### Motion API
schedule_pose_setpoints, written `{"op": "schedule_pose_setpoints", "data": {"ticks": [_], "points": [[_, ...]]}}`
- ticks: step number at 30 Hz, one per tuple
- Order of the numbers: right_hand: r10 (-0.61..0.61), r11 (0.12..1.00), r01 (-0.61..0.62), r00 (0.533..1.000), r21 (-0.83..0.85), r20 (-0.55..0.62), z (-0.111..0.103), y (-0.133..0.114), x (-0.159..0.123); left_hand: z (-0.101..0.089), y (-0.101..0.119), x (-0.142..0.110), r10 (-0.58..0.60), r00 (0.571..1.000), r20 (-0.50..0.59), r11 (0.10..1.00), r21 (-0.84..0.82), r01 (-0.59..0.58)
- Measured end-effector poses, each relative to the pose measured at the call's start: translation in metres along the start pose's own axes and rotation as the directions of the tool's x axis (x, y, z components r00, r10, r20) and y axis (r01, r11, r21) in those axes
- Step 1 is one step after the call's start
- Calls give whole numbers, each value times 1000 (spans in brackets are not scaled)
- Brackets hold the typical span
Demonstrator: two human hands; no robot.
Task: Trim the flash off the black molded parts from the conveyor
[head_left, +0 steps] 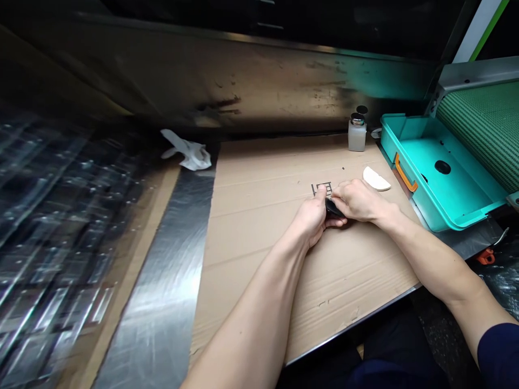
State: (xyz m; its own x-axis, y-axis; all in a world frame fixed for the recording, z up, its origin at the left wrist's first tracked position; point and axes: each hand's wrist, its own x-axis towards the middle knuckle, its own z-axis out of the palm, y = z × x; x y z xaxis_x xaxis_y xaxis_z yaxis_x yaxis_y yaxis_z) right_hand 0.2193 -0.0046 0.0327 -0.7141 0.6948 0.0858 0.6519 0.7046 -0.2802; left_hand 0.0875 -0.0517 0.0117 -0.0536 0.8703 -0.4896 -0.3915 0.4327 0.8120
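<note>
On the cardboard-covered counter (259,227), your left hand (312,216) and right hand (359,200) pinch one small black glossy part (333,208) together — looks light, stiff, slippery; grip its edges.

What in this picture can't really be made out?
- Small dark object, head view: mostly covered by the left hand and right hand; its shape is unclear.
- Printed mark on the cardboard sheet: partly hidden by the fingers, too small to read.
- Stacked trays at left: smeared by motion blur.
- Small bottle: contents can't be told.
- Green belt: cut off by the right edge.
</note>
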Motion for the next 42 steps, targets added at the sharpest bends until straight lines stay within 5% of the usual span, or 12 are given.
{"op": "schedule_pose_setpoints", "data": {"ticks": [8, 25, 31, 35, 42], "points": [[-26, 1000, 26, 999, 2, -29, 10, 5, 4, 0, 1, 1, 34, 999, -38, 999, 25, -33], [122, 968, -135, 990, 211, 73, -8, 11, 4, 2, -9, 2, 79, 996, -40, 982, 175, -71], [212, 935, -206, 977, 288, 12, -17, 22, -5, -2, 6, -2, -67, 996, -59, 998, -11, 67], [292, 909, -249, 953, 334, -83, -20, 20, -4, -14, 19, -6, -210, 977, 44, 957, -193, 215], [219, 910, -149, 965, 387, -144, -9, 13, 0, -15, 23, -11, -240, 968, 77, 941, -227, 252]]}}
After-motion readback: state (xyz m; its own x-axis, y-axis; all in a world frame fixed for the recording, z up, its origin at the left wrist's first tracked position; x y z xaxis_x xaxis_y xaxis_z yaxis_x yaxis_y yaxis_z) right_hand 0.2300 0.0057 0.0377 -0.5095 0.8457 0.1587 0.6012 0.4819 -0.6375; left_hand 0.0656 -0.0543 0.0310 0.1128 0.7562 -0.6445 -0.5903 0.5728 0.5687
